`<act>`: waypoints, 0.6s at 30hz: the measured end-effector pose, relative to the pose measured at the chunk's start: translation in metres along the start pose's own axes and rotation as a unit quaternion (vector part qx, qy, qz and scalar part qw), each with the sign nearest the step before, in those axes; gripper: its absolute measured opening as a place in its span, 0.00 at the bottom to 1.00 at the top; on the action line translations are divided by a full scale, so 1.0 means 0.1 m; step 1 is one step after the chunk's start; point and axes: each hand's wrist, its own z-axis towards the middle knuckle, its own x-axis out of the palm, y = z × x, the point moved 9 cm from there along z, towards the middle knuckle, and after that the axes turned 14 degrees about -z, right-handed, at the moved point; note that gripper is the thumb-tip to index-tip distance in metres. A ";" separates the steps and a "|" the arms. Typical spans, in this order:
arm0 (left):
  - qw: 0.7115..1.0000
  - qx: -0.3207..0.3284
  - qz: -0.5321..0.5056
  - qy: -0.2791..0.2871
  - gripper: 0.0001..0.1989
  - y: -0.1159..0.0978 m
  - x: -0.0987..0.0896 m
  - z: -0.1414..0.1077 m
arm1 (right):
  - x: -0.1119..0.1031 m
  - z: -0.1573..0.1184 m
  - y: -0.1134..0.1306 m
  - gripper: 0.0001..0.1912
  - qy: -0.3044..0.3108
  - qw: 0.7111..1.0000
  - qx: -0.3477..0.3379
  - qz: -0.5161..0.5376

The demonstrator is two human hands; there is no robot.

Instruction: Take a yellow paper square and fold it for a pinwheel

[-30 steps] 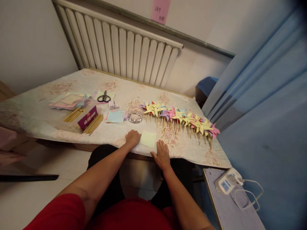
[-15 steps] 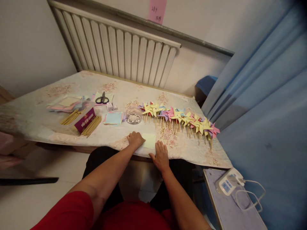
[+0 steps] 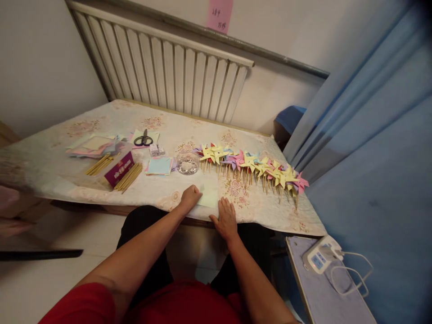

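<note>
A pale green paper square [image 3: 208, 197] lies flat on the flowered tablecloth near the front edge. My left hand [image 3: 191, 197] is closed at its left side, fingers curled with the thumb against the paper's edge. At the paper's right side my right hand [image 3: 226, 218] rests on the cloth with its fingers stretched out. Behind them stands a round clear dish [image 3: 188, 164] of small shiny pieces. A stack of coloured paper squares [image 3: 159, 166] is left of the dish.
Several paper pinwheels [image 3: 249, 163] lie in a row at the right. Further left are scissors [image 3: 143, 140], a clear box with a purple label [image 3: 119, 169] and bundled sticks [image 3: 128, 177]. A side table [image 3: 324, 292] holds a white power strip [image 3: 320, 256].
My left hand has curled more tightly and turned slightly at the paper's left edge. My right hand has barely moved.
</note>
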 end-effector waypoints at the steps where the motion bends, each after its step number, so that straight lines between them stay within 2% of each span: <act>1: 0.999 0.001 -0.039 -0.002 0.09 0.01 -0.02 -0.03 | 0.00 0.00 0.00 0.35 0.000 1.000 0.000 0.001; 7: 0.969 -0.012 -0.244 0.027 0.10 0.05 -0.03 -0.22 | 0.00 -0.01 -0.03 0.33 -0.005 0.998 0.009 0.057; 10: 0.949 -0.016 -0.313 0.044 0.12 0.04 -0.05 -0.32 | -0.02 -0.01 -0.10 0.30 -0.007 0.989 0.033 0.142; 12: 0.933 -0.017 -0.355 0.054 0.14 0.01 -0.07 -0.39 | -0.05 -0.01 -0.17 0.26 -0.007 0.971 0.070 0.228; 14: 0.909 -0.024 -0.411 0.069 0.16 -0.03 -0.08 -0.45 | -0.08 -0.02 -0.25 0.23 -0.003 0.934 0.131 0.332; 15: 0.894 -0.030 -0.440 0.078 0.17 -0.04 -0.08 -0.49 | -0.10 -0.03 -0.29 0.22 -0.002 0.906 0.169 0.387; 18: 0.867 -0.045 -0.486 0.100 0.22 -0.09 -0.06 -0.59 | -0.15 -0.09 -0.29 0.25 -0.002 0.789 0.277 0.548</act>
